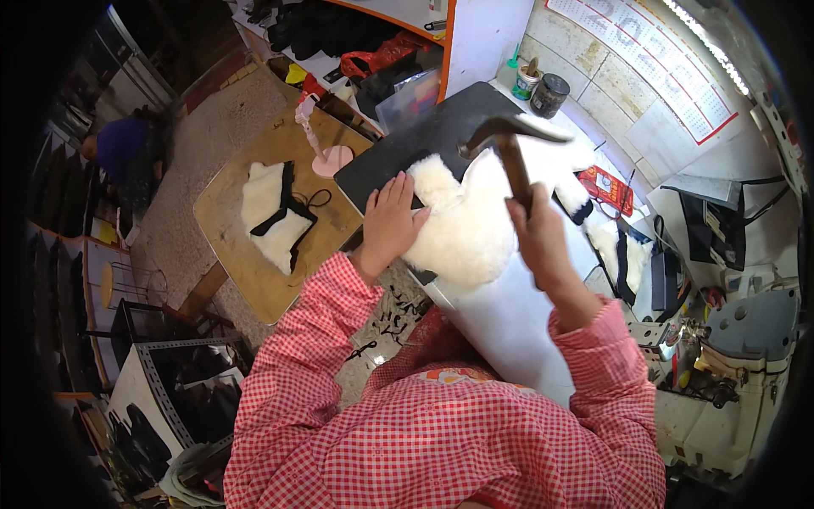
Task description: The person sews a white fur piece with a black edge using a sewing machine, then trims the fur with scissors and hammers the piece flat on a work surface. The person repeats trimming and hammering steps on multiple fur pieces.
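Note:
My right hand (543,241) is closed round the wooden handle of a hammer (515,161). Its curved dark metal head is held up over the work, with one round face toward the left. Flat against the edge of a fluffy cream-white fleece piece (465,242) rests my left hand (392,222), fingers stretched out. A strip of black trim shows beside those fingers. The fleece lies partly on a black mat (381,161) and partly on a white table (526,339). More white fleece lies beyond the hammer, partly hidden by it.
On the brown table (229,204) at left lie black-trimmed fleece pieces (273,216) and a pink stand (331,159). A dark jar (549,95) stands by the wall. At right are another trimmed fleece piece (626,254) and a sewing machine (750,327). A person (127,157) is at far left.

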Motion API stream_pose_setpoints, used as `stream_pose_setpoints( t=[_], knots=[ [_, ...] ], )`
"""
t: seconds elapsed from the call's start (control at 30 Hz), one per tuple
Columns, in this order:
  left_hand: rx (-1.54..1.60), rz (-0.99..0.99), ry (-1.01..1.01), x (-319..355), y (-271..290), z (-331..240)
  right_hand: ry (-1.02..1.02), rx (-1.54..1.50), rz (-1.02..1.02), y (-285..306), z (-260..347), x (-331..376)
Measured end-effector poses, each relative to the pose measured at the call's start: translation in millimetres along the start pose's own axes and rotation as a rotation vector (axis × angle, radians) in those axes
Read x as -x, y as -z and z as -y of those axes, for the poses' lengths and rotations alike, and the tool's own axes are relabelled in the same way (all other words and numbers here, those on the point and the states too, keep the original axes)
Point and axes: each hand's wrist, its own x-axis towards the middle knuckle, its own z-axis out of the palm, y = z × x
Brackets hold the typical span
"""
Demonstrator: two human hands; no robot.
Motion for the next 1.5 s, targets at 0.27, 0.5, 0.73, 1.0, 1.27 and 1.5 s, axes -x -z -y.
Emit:
stream_pose_setpoints(
  t=[0.27, 0.5, 0.73, 1.0, 1.27, 1.5],
  knots=[
    [0.094, 0.160, -0.050, -12, 22, 19, 0.100, 0.100, 0.104, -2, 10, 2],
    [0.078, 0.289, -0.036, -11, 23, 22, 0.088, 0.262, 0.152, -12, 12, 10],
    [0.397, 0.222, -0.034, -30, 10, 54, -0.018, 0.196, 0.332, -30, 4, 27],
    [0.345, 0.096, 0.237, -103, -11, 33, -0.006, 0.126, 0.275, -27, -22, 63],
    [0.870, -0.139, 0.598, -55, -14, 52, -0.155, -0.017, 0.167, 8, -36, 76],
    [1.381, -0.589, 0.830, 12, -24, 14, -0.118, -0.106, 0.166, 10, -21, 39]
  ],
)
